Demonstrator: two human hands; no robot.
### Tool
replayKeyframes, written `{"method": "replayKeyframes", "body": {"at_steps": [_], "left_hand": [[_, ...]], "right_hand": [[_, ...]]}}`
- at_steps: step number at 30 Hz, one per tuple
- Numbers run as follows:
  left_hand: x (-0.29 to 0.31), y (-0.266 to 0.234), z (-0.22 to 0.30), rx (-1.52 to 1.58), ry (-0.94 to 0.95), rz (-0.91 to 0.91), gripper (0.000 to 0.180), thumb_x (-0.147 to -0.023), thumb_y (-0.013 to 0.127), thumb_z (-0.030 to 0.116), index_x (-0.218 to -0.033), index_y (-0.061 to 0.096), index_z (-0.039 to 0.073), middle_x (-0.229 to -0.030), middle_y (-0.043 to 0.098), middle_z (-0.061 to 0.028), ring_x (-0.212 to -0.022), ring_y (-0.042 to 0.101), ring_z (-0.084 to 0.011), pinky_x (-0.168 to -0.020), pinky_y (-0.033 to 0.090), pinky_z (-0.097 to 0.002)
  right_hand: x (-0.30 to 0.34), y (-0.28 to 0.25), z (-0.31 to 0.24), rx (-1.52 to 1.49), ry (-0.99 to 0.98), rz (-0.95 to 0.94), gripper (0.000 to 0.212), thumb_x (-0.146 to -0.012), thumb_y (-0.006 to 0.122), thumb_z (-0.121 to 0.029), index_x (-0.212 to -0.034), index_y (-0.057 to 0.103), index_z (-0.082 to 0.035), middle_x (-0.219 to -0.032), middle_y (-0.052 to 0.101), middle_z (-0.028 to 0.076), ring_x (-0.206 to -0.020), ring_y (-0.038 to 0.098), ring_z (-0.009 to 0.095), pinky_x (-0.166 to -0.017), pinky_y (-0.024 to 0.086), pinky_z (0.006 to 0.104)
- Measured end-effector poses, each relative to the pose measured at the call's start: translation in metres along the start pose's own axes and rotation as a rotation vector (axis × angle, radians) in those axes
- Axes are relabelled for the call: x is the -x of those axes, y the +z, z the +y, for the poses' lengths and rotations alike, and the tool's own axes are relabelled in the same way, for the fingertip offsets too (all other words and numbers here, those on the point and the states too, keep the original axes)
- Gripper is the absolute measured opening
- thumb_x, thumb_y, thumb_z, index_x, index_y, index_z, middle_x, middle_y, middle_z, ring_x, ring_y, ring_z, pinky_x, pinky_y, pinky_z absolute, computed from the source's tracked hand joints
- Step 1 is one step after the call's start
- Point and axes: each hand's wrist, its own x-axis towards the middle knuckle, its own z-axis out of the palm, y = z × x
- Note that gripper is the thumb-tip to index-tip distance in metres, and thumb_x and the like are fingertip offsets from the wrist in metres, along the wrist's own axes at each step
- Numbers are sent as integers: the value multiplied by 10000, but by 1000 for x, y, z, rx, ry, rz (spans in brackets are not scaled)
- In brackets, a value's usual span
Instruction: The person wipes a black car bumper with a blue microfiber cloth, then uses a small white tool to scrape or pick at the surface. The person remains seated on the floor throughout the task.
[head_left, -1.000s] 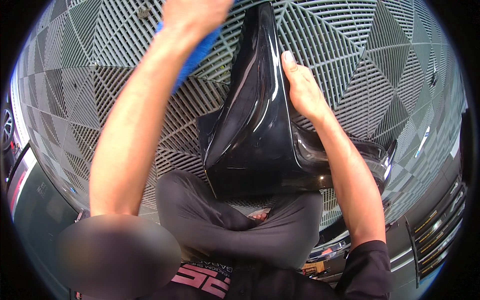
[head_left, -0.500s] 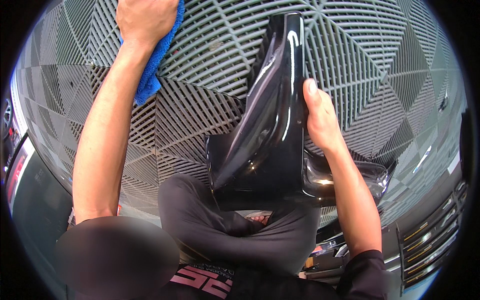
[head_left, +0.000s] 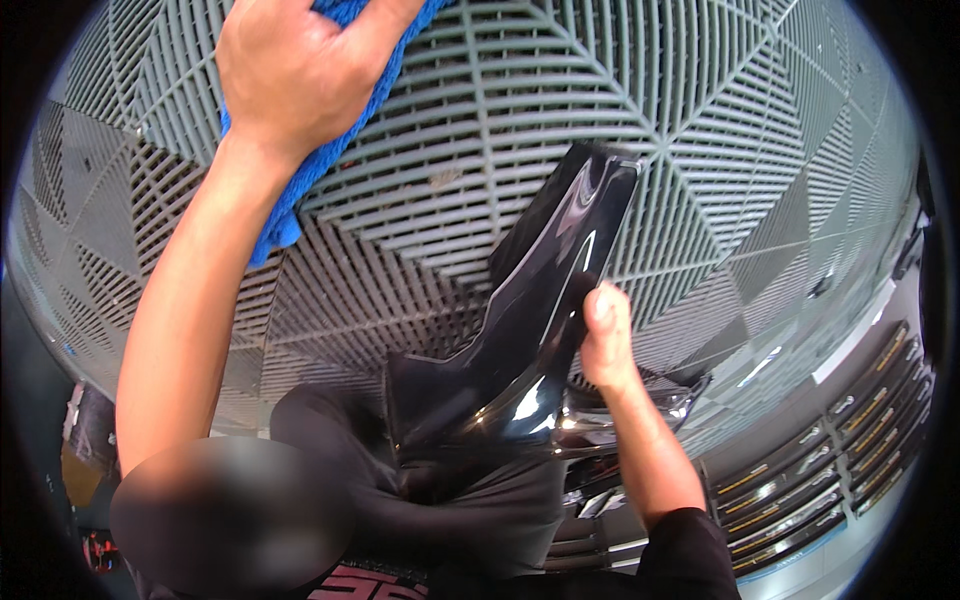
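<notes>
A glossy black moulded plastic panel (head_left: 520, 330), like a piece of car trim, lies tilted over my crossed legs, its narrow end pointing away. My right hand (head_left: 607, 335) grips its right edge, thumb on top, the other fingers hidden behind it. At the upper left, my left hand (head_left: 300, 80) is on a blue cloth (head_left: 335, 150), with a corner of the cloth hanging by the wrist. The fingertips of that hand run out of the top of the picture. Between the left hand and the panel there is a wide gap.
Beneath me is a floor of grey slatted tiles (head_left: 480, 120). My dark trousers (head_left: 460, 510) support the panel's near end. At the lower right stands a rack with rows of dark strips (head_left: 790, 490). A blurred dark oval covers the lower left.
The panel's far end has come nearer and leans more to the right, with my right hand still on it. My left hand and the cloth show further into the picture. The view has shifted.
</notes>
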Motion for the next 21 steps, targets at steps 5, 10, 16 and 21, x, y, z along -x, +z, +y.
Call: {"method": "replayKeyframes", "body": {"at_steps": [5,10,16,21], "left_hand": [[0,1,-10,25,77,37,329,-815,744,104,-1111,660,-11,-948,656,-150,-853,627,-292,-784,492,-377],[-6,6,-4,-3,114,33,377,-795,753,114,-1132,644,-14,-938,651,-144,-821,614,-282,-748,486,-368],[-9,-11,7,-61,-63,-141,371,-860,742,57,-1210,639,-11,-1059,675,-126,-949,645,-226,-868,499,-313],[-7,-4,-5,-71,-34,-80,441,-741,813,176,-1154,688,85,-937,628,-140,-835,618,-306,-753,513,-369]], "right_hand": [[-1,2,9,-84,46,71,711,-905,574,-677,-985,653,26,-814,635,-1,-740,534,62,-690,465,242],[-3,7,8,-132,77,126,803,-874,548,-743,-1048,657,33,-884,676,27,-759,568,82,-697,461,242],[-3,-1,30,-50,142,202,861,-830,409,-873,-814,621,-38,-719,555,-21,-641,414,70,-571,316,251],[-6,2,11,-153,221,124,920,-853,341,-872,-971,705,-35,-800,666,-21,-629,445,39,-569,336,227]]}}
